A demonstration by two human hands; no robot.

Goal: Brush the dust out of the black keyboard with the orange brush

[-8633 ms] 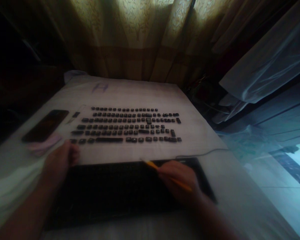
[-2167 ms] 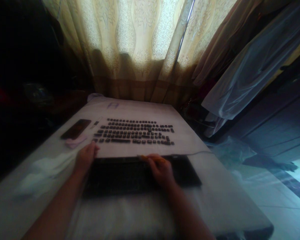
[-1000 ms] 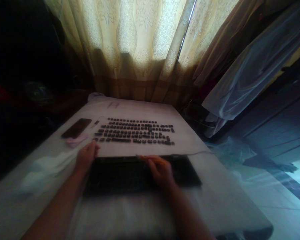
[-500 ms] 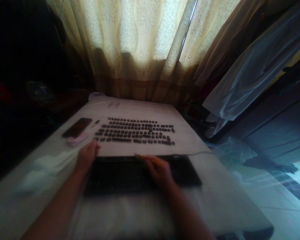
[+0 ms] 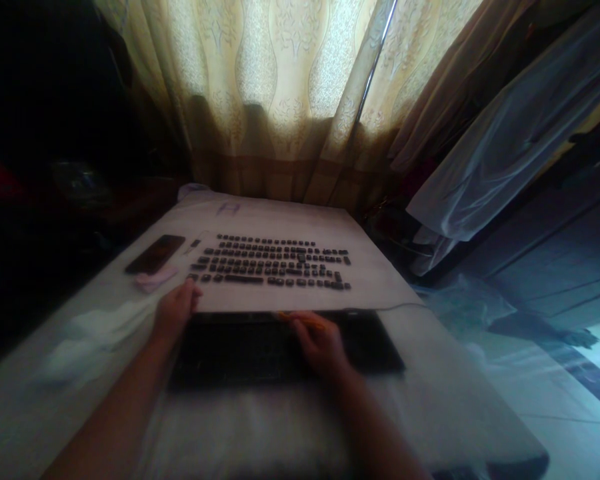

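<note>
A black keyboard base [image 5: 235,353] without its keycaps lies across the near part of the table. My left hand [image 5: 176,308] is closed at its far left corner, fingers curled against the edge. Over the far edge, right of the middle, my right hand [image 5: 323,340] pinches a slim orange stick-like tool [image 5: 307,321]. The tool's tip points left along the top strip of the keyboard; blur hides what kind of tool it is. Beyond the base, loose black keycaps [image 5: 260,255] are laid out in rows, with the long space bar [image 5: 243,279] in the nearest row.
A dark phone [image 5: 156,254] lies at the left beside a pink cloth [image 5: 155,279]. Nearer is a crumpled white cloth [image 5: 93,333]. A cable [image 5: 400,306] runs right from the keyboard over the table edge. Curtains [image 5: 280,87] hang behind; clothes [image 5: 490,160] hang at the right.
The orange tool's tip has shifted slightly right along the keyboard's top edge. My left hand has stayed at the corner.
</note>
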